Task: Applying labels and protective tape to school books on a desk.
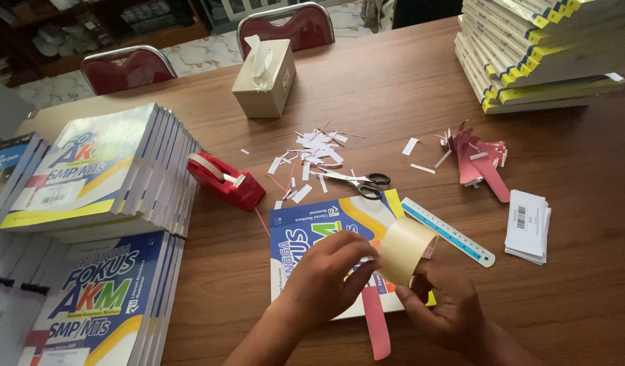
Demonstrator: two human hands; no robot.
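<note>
A wide roll of clear tape is held over a blue, white and yellow book lying on the wooden table. My right hand grips the roll from below. My left hand pinches at the roll's left edge with its fingertips. A pink paper strip sticks out from under the book toward the table's front edge.
Scissors and white paper scraps lie behind the book. A red tape dispenser stands left, book stacks far left and back right. A blue ruler, white labels, pink strips, tissue box too.
</note>
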